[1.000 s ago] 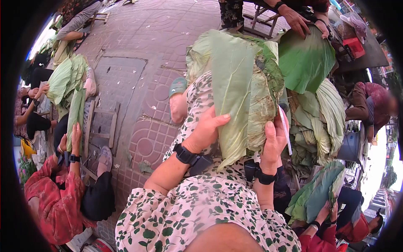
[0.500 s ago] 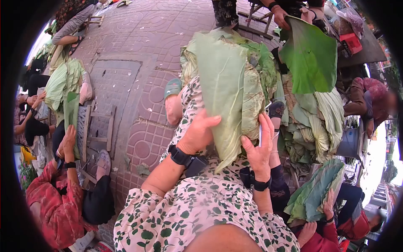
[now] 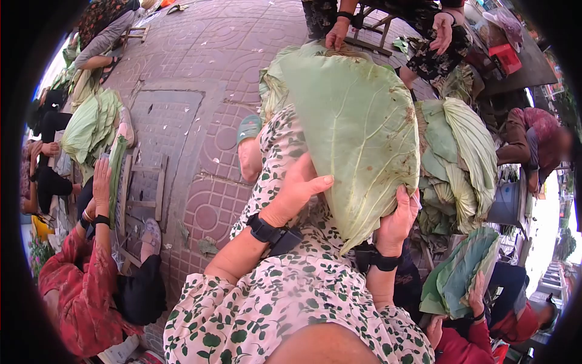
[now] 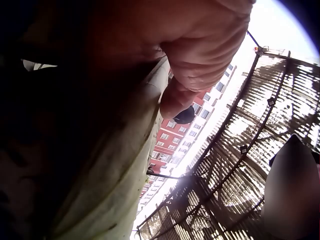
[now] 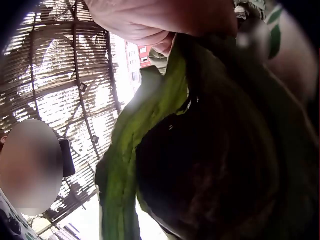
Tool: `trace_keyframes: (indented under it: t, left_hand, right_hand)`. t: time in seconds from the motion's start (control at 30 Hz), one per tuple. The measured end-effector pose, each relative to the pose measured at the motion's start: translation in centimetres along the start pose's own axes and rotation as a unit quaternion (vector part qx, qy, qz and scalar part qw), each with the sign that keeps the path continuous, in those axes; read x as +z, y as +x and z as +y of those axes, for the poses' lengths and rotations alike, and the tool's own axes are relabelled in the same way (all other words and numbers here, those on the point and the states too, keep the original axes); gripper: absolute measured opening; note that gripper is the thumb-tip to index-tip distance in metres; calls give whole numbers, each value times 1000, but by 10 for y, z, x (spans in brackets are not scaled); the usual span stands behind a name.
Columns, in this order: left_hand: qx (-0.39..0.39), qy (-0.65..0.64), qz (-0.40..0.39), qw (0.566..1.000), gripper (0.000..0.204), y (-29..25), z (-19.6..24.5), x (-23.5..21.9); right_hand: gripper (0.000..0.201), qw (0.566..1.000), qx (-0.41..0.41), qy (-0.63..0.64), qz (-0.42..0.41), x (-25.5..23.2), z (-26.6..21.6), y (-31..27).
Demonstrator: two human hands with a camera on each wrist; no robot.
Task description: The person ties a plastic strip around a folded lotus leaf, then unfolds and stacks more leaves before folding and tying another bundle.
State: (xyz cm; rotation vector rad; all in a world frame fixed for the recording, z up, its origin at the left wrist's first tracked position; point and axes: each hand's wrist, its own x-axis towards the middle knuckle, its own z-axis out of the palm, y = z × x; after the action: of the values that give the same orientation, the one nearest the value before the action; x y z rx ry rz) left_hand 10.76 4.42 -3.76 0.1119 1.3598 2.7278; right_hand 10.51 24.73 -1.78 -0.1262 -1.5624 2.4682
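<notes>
Above the lap of a person in a white dress with a green leafy print, one broad lotus leaf lies folded into a fan, pale veins spreading from its pointed lower end and brown specks along its right side. The left hand pinches its left edge, thumb in front and the other fingers hidden behind; the right hand pinches the lower right edge between thumb and fingers. Each wrist wears a black strap. More pale leaves show just behind the fan's upper left edge.

At the top, a person in dark floral trousers reaches down near the fan's top edge. Right of the fan stands a large leaf stack, with a grey bucket beside it. Beyond, a red box sits on a dark counter; any print on it is too small to read. At lower right, someone in red holds a bluish-green leaf bundle. On the left, near a wooden stool, a person in a red patterned top holds a narrow folded leaf. A green slipper rests on the paving.
</notes>
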Motion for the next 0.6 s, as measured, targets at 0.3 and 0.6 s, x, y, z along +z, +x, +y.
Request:
trace_keyframes:
  t: [0.3, 0.6]
  left_hand:
    - [-10, 37, 5, 999, 62, -11, 10, -1]
    - [9, 89, -75, 993, 76, -26, 27, 19]
  right_hand:
    - [34, 991, -113, -44, 53, -3, -25, -6]
    - [61, 785, -279, -445, -328, 37, -34, -17]
